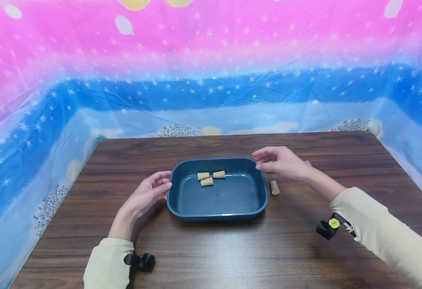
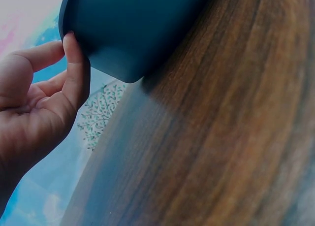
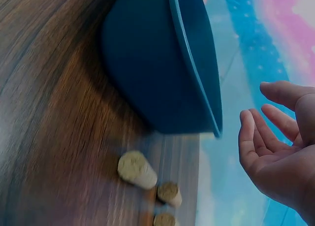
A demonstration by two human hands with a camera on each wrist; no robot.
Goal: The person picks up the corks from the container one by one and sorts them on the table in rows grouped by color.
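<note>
A dark blue-grey plastic tub [image 1: 217,216] stands on the table. Inside it, near the far wall, lie three corks [image 1: 207,182]. My left hand [image 1: 147,192] holds the tub's left end, its thumb and fingers at the rim; the left wrist view shows this hand [image 2: 44,88] with bent fingers against the tub's edge. Over the right rim hovers my right hand [image 1: 281,162], fingers loosely bent and nothing between them. In the right wrist view that hand [image 3: 280,142] is apart from the tub. A tapered cork [image 1: 274,187] stands right of the tub; others are partly hidden under the hand.
The right wrist view shows three corks in a row on the table: a near cork [image 3: 137,169], a middle cork [image 3: 170,193] and a far cork [image 3: 165,219]. A brown wood-grain table [image 1: 211,257] carries everything. Behind it hangs a pink and blue cloth [image 1: 211,88].
</note>
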